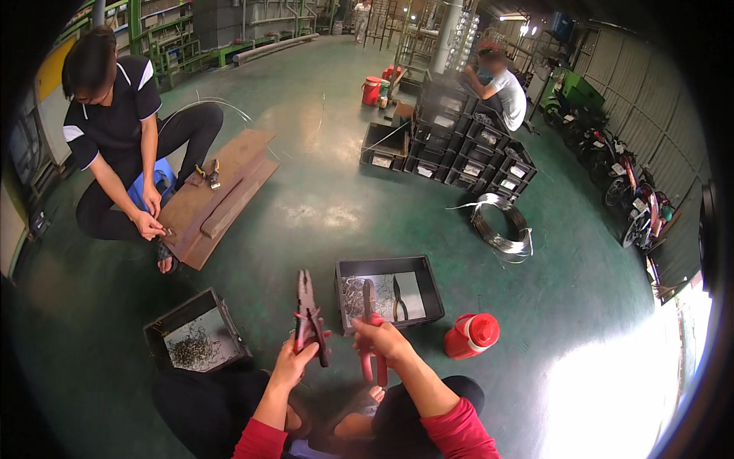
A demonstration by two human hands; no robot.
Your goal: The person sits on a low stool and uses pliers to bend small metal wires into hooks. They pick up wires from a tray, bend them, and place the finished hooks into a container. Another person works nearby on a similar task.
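Crates [388, 294] [195, 335] hold wire pieces; hands grip pliers [309, 315].

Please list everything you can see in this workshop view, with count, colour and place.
pliers: two, red-handled, one in each hand at centre bottom
parts bin: one, dark grey, ahead of the hands, holding bent wire pieces and another tool
second parts bin: one, dark grey, lower left, holding wire pieces
jug: one, red with white band, right of the near bin
wire coil: one, silvery, on the floor at right
stacked bins: many, black, centre back
steel plates: brown, on the floor at left
co-worker: one, squatting at the plates
second co-worker: one, seated at back
motorbikes: several, along right wall
left hand: grip shut on pliers
right hand: grip shut on pliers
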